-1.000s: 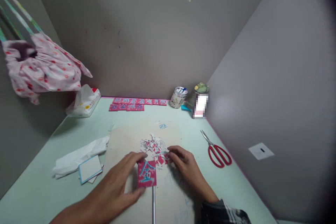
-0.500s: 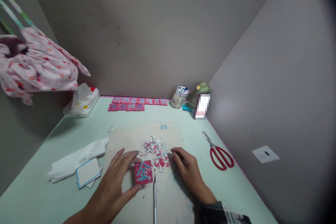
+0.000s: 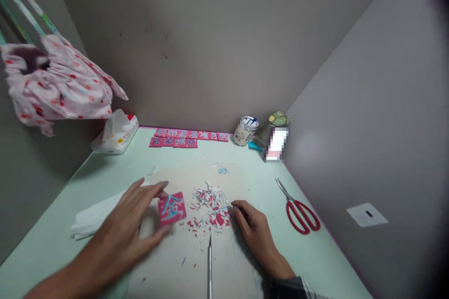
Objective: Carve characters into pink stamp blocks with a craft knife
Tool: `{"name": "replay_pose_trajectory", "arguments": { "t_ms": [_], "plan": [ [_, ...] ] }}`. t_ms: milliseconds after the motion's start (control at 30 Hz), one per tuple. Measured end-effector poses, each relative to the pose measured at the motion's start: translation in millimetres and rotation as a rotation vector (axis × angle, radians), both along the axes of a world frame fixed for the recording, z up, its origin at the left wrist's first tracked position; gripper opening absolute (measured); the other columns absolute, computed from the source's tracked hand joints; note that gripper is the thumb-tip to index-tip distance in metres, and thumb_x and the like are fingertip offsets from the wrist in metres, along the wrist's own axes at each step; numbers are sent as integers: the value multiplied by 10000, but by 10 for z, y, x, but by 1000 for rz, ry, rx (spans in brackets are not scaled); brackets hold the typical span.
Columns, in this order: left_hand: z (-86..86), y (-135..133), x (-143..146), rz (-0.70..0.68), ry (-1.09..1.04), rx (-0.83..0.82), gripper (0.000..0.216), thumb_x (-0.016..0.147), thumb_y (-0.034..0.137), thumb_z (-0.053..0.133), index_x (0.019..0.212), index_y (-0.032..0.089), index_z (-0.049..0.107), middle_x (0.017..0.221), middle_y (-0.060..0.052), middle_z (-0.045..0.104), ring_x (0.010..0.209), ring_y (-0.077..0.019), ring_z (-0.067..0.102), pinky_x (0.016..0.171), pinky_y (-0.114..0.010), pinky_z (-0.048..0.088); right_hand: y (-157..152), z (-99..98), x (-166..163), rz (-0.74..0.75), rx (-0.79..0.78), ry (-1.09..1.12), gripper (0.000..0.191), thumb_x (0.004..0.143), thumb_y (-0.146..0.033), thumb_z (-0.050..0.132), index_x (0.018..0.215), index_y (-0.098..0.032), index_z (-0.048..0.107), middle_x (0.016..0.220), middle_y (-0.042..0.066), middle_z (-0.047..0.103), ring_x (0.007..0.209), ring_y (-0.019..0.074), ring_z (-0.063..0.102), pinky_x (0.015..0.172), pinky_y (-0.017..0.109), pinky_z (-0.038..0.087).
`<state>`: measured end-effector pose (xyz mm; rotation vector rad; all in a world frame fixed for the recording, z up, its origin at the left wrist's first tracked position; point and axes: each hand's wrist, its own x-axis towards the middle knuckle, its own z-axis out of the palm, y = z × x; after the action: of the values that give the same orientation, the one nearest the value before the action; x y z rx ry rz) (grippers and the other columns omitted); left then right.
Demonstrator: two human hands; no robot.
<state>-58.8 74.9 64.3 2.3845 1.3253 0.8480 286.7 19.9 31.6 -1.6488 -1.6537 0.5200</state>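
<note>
My left hand [image 3: 135, 219] holds a small red square tile [image 3: 171, 208] by its top and bottom edges, between thumb and fingertips. A blue and white carved-looking character marks the tile's face. My right hand [image 3: 255, 231] rests on the mat's right part with its fingers curled in; whether anything is inside them is hidden. Just left of its fingertips lies a pile of red and white scraps [image 3: 210, 203]. A thin metal craft knife [image 3: 210, 266] lies between the hands, its tip toward the scraps. Beneath all this is a pale board [image 3: 168, 266].
Red-handled scissors [image 3: 298, 212] lie at right. Red character tiles [image 3: 191, 135] line the back edge, near a can of pens [image 3: 246, 131] and a phone [image 3: 276, 145]. Tissues [image 3: 117, 133] stand back left; white paper [image 3: 94, 215] lies left. A spotted cloth bag [image 3: 66, 84] hangs above.
My left hand has carried the red tile leftward and up, away from the knife, now covering the white cards at left. My right hand has stayed beside the scraps. The view has shifted slightly.
</note>
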Motion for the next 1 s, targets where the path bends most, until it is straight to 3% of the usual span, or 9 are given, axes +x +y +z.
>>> {"name": "replay_pose_trajectory", "arguments": {
  "t_ms": [67,167,267,400,567,800,1000],
  "plan": [
    [241,312,-167,-12,101,-71,664,904,591,623,1508,377,447,1301,-73,710,1292,-374,621,1116,-548,493,-11,-18,5,7,-1,-10,255,1008,-385,517,1015,-251,734,922,68,817,773,236,758,721,327,569],
    [532,895,-306,144,323,-119,685,857,633,608,1448,297,531,1268,-87,711,1188,-380,648,1013,-519,527,-23,-55,16,31,13,-21,236,1006,-363,522,1039,-262,733,956,72,824,807,247,776,747,338,589],
    [618,1481,-291,168,391,-138,633,866,550,647,1401,220,573,1200,-92,729,1161,-364,653,969,-463,531,-23,-87,27,50,40,-39,228,1011,-339,521,1050,-259,731,976,75,828,835,250,790,764,341,605],
    [471,2115,-206,180,505,-178,453,921,419,680,1308,189,622,1188,-100,728,1065,-280,686,945,-450,544,-20,-109,41,70,86,-82,210,1022,-297,520,1065,-249,720,979,73,829,824,236,800,736,319,612],
    [281,2628,-196,230,630,-161,441,964,440,687,1315,181,630,1335,-116,662,1222,-305,632,1048,-551,509,-39,-138,45,116,164,-145,192,1048,-254,508,1075,-238,697,931,48,819,764,198,794,686,272,604],
    [140,3060,-287,271,679,-161,405,982,380,684,1334,186,628,1392,-118,638,1229,-299,640,1035,-550,543,-45,-117,-1,135,252,-185,244,1109,-348,462,1077,-237,677,904,36,813,729,167,790,660,231,614],
    [-89,3212,-359,288,578,-196,372,983,372,688,1296,175,649,1342,-103,664,1172,-289,670,985,-514,581,-21,-63,-3,151,296,-227,280,1121,-375,443,1071,-225,674,874,44,813,700,162,792,644,216,627]
  ]
}}
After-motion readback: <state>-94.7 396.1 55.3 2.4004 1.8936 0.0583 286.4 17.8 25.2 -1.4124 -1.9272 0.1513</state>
